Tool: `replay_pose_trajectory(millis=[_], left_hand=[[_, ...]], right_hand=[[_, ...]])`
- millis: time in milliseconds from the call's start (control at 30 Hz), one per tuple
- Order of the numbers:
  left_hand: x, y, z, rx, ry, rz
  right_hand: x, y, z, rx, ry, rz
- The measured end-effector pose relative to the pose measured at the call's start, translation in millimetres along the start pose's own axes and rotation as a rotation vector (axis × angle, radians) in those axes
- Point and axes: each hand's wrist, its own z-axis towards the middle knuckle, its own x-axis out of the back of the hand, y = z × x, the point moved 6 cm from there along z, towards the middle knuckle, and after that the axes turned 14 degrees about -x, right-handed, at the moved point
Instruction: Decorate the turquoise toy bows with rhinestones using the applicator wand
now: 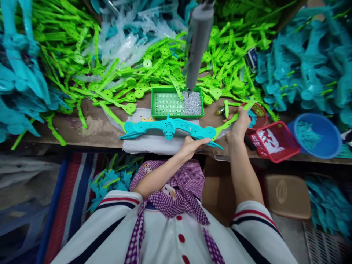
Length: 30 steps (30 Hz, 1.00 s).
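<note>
A turquoise plastic bow-shaped part (pixel 169 129) lies across a folded white cloth (pixel 154 145) at the bench's front edge. A lime-green arm extends from each of its ends. My left hand (pixel 190 146) grips the turquoise part near its right end, its index finger stretched along the lower edge. Closed around the right lime-green arm (pixel 233 119) is my right hand (pixel 240 124). Behind the part stands a green basket (pixel 153 104) with small silvery screws (pixel 194 104) in its right half. An electric screwdriver (pixel 196 47) hangs with its tip over the screws.
Heaped lime-green arms (pixel 165 66) cover the bench's back. Turquoise parts pile up at left (pixel 22 80) and right (pixel 305 66). To the right stand a red basket (pixel 288 146) with white pieces, a blue bowl (pixel 330 137) and a round red basket (pixel 264 115).
</note>
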Motion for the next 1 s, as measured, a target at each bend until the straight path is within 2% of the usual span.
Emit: replay_pose_trajectory(millis=[100, 233, 367, 467, 533, 567, 600, 633, 700, 767, 833, 900, 933, 1000], left_hand=[[-1.8, -2.4, -1.7, -0.009, 0.002, -0.02], [2.7, -7.7, 9.1, 0.004, -0.053, 0.036], [14.3, -0.4, 20.7, -0.154, -0.136, 0.131], [37.4, 12.6, -6.2, -0.178, -0.26, 0.3], [57.5, 26.0, -43.3, -0.176, -0.46, 0.55], [69.7, 40.1, -61.6, -0.27, -0.512, 0.707], [81.5, 58.8, -77.5, -0.42, -0.522, 0.874], [94.7, 82.2, -88.9, -0.602, -0.428, 1.03], [117.9, 126.5, -98.3, -0.882, -0.153, 1.298], [132.2, 156.1, -87.6, -1.021, 0.04, 1.472], [138.7, 167.8, -63.7, -1.041, 0.054, 1.556], [143.0, 169.2, -43.5, -1.019, 0.035, 1.58], [144.4, 168.1, -37.8, -1.013, 0.031, 1.579], [146.0, 165.4, -34.4, -1.01, 0.039, 1.571]], right_hand=[[9.2, -1.0, -8.0, 0.071, 0.039, 0.047], [19.7, 3.7, -27.1, 0.128, 0.172, 0.081], [23.9, 7.1, -42.8, 0.239, 0.231, 0.102], [25.1, 15.5, -49.8, 0.265, 0.233, 0.157], [22.8, 23.1, -51.7, 0.258, 0.271, 0.178], [19.8, 26.2, -51.7, 0.265, 0.3, 0.187], [15.3, 28.3, -51.0, 0.282, 0.331, 0.191], [10.0, 29.6, -49.5, 0.305, 0.362, 0.194], [-1.7, 30.4, -43.9, 0.345, 0.391, 0.181], [-7.4, 31.7, -38.4, 0.349, 0.361, 0.158], [-4.3, 33.6, -41.1, 0.351, 0.261, 0.038], [9.5, 37.6, -58.3, 0.396, 0.189, -0.16], [18.6, 40.0, -71.6, 0.438, 0.185, -0.263], [35.6, 42.2, -101.3, 0.553, 0.268, -0.409]])
